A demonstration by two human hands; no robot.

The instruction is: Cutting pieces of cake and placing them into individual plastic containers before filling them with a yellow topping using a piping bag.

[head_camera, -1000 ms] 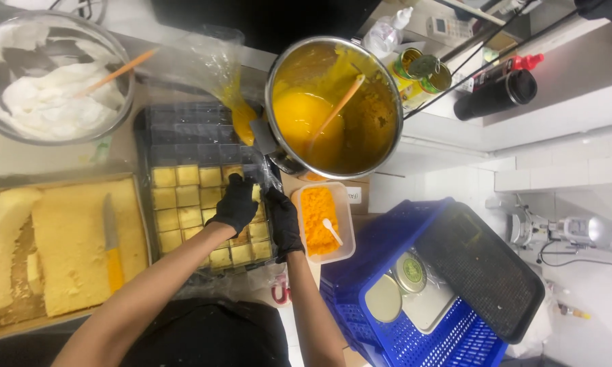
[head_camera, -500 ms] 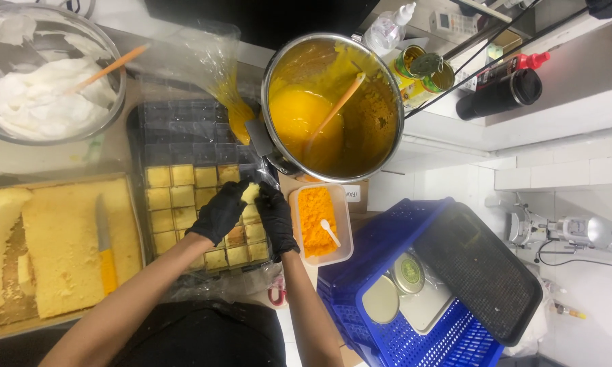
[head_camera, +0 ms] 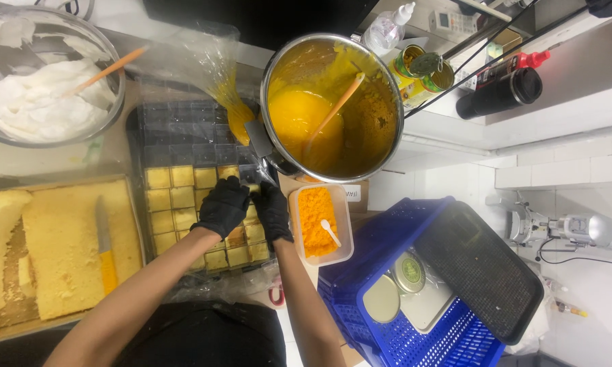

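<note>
Left hand (head_camera: 222, 207) and right hand (head_camera: 272, 211), black-gloved, over compartment tray (head_camera: 177, 129) of yellow cake squares (head_camera: 171, 198); fingers curled together, grip contents cannot tell; pot (head_camera: 333, 105) beside

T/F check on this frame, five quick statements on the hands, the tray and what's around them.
1. Both hands wear black gloves. True: left hand and right hand are both gloved.
2. The hands are over the dark tray of yellow cake squares. True.
3. The big metal pot holds white cream. False: it holds orange-yellow filling with a wooden spoon in it; the white cream is in the metal bowl at upper left.
4. The yellow-handled knife is in the right hand. False: it lies on the sheet cake, in no hand.
5. The blue crate sits left of the tray. False: it is to the right.
</note>
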